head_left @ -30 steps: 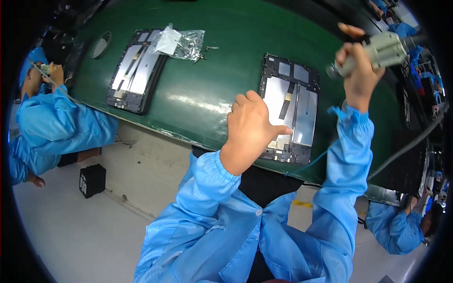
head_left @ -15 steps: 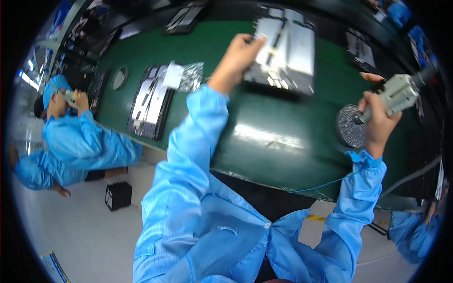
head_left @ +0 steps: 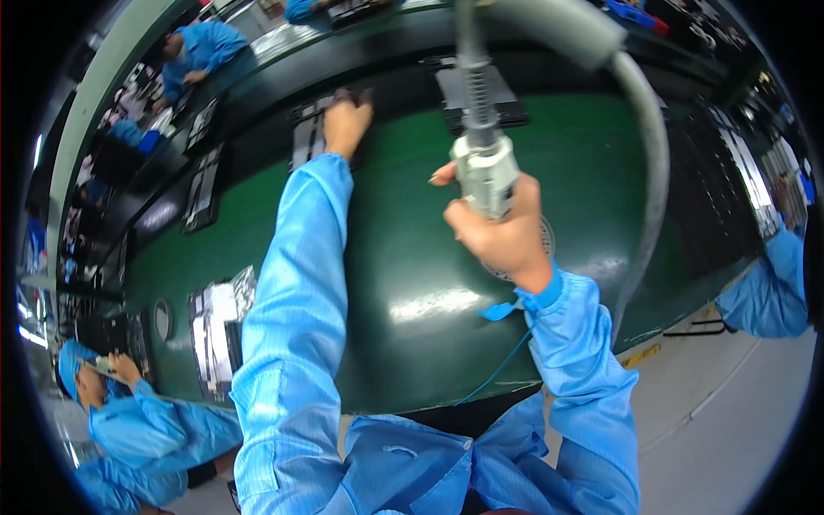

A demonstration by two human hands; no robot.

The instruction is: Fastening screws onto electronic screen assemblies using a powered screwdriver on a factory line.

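At the far side of the green bench, my left hand [head_left: 346, 124] is curled over the right edge of a flat black-and-silver device panel [head_left: 306, 140]; its fingertips are dark and partly lost against the background. My right hand [head_left: 511, 227] is wrapped round a pale electric screwdriver [head_left: 486, 176], held upright over the middle of the bench. A spring-covered shaft [head_left: 477, 94] rises from the tool's upper end. Mostly hidden below my right hand is a round dish [head_left: 548, 239]. A blue wrist strap [head_left: 506, 309] with a thin cord circles my right cuff.
Another panel [head_left: 506, 101] lies behind the screwdriver, and one [head_left: 202, 187] stands farther left. Near left, a panel [head_left: 209, 330] lies by a clear plastic bag [head_left: 244, 287] and a round dish [head_left: 163, 319]. A grey hose [head_left: 654, 163] arches on the right. Co-workers in blue sit around.
My left hand and a panel have gone from the middle to the bench's far side. The screwdriver has moved left and turned upright in my right hand. My view has shifted.
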